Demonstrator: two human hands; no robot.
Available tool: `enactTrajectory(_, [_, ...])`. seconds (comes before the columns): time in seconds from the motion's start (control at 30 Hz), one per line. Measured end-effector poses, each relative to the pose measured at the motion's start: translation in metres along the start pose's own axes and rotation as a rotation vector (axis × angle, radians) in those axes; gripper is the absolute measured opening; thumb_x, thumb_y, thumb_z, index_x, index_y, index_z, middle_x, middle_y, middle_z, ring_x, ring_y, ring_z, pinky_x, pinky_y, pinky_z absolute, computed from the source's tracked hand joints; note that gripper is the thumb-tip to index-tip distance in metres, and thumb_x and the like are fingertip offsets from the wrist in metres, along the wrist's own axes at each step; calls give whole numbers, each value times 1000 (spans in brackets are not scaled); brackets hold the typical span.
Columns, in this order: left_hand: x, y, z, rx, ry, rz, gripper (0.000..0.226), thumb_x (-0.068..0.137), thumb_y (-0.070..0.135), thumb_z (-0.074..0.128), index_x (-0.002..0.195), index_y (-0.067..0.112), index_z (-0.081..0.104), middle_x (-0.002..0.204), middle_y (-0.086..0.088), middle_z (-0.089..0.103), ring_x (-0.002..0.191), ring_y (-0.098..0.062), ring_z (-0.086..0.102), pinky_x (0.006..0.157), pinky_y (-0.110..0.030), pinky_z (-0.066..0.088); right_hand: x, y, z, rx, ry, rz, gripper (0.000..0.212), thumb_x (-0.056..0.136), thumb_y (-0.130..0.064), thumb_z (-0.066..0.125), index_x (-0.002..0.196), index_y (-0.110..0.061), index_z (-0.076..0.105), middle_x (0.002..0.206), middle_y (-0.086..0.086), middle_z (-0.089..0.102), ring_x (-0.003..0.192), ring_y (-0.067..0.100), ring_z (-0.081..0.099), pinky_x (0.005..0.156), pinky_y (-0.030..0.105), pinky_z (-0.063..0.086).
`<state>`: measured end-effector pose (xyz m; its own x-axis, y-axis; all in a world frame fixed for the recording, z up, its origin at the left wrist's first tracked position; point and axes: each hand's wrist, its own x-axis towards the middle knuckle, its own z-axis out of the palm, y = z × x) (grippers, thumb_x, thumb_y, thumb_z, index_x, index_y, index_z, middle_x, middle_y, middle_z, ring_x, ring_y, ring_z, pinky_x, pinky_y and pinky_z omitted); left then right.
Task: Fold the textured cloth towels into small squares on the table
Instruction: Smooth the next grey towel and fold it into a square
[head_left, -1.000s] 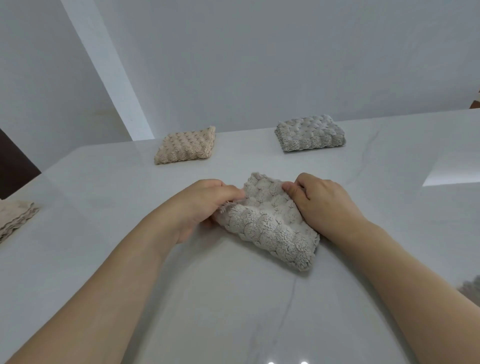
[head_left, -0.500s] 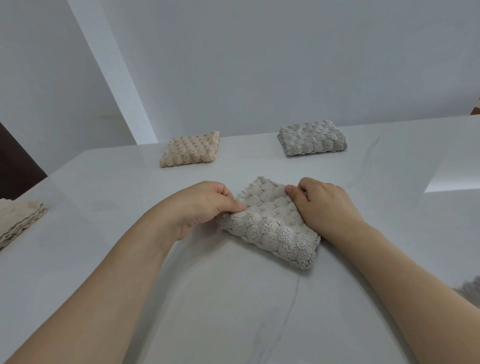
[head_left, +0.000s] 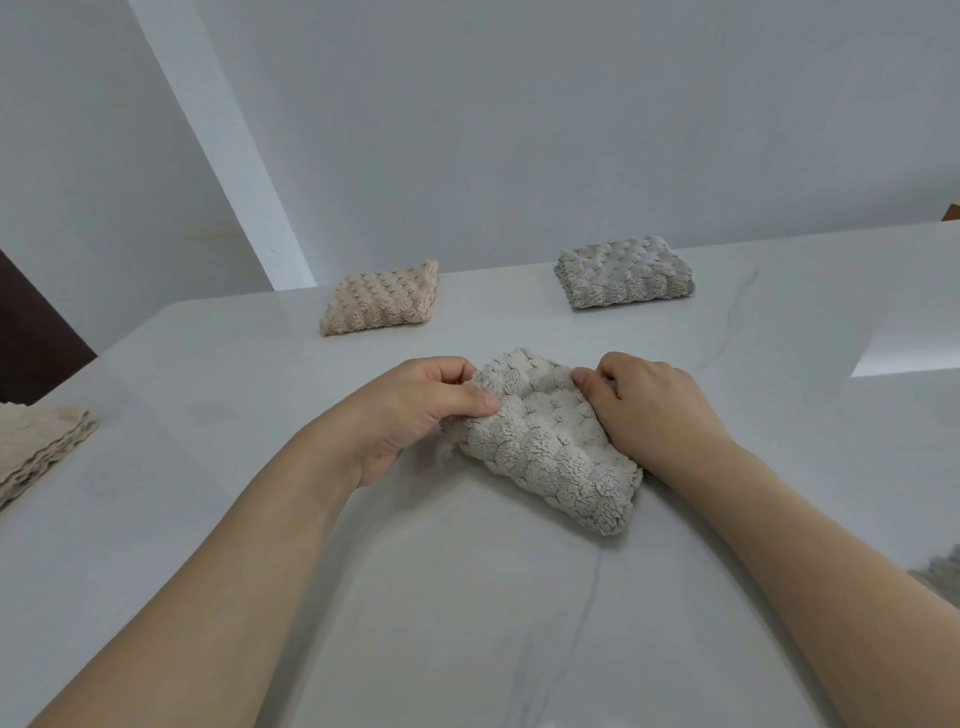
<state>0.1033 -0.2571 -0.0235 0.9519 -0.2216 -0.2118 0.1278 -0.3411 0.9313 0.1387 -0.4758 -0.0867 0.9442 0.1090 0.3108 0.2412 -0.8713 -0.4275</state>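
A pale grey bubble-textured towel (head_left: 550, 447), folded into a small thick square, lies at the middle of the white marble table (head_left: 467, 597). My left hand (head_left: 415, 410) pinches its left edge between thumb and curled fingers. My right hand (head_left: 654, 410) grips the far right edge, fingers curled over the cloth. Two folded towels lie farther back: a beige towel (head_left: 382, 305) at the left and a grey towel (head_left: 626, 279) at the right.
A stack of beige cloths (head_left: 36, 449) sits at the table's left edge. A bit of grey cloth (head_left: 943, 577) shows at the right edge of view. White walls stand behind the table; a dark opening is at the far left.
The towel's far edge has come down flatter onto the table. Both hands keep their hold on its two sides and have shifted only slightly.
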Motion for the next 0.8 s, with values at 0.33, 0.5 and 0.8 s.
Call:
enactTrajectory(0.33, [2, -8, -2, -129, -46, -75, 30, 78, 18, 77, 97, -5, 72, 107, -25, 71, 104, -38, 63, 104, -48, 40, -1, -1, -1, -11, -6, 6, 42, 100, -48, 35, 67, -23, 40, 67, -4, 48, 83, 30, 55, 72, 35, 31])
enactTrajectory(0.5, [5, -13, -5, -196, -84, -5, 18, 76, 8, 76, 68, 10, 60, 72, -7, 67, 66, -16, 63, 64, -23, 49, -1, -3, -1, -17, -9, 17, 41, 100, -48, 36, 67, -24, 39, 71, -1, 50, 85, 31, 55, 73, 35, 31])
enactTrajectory(0.8, [13, -18, -1, 149, 27, -113, 16, 84, 18, 74, 84, 12, 59, 76, -4, 60, 70, -17, 52, 67, -28, 38, -1, -4, -3, -34, -12, 32, 42, 100, -49, 36, 66, -24, 39, 72, -1, 51, 80, 27, 49, 73, 34, 29])
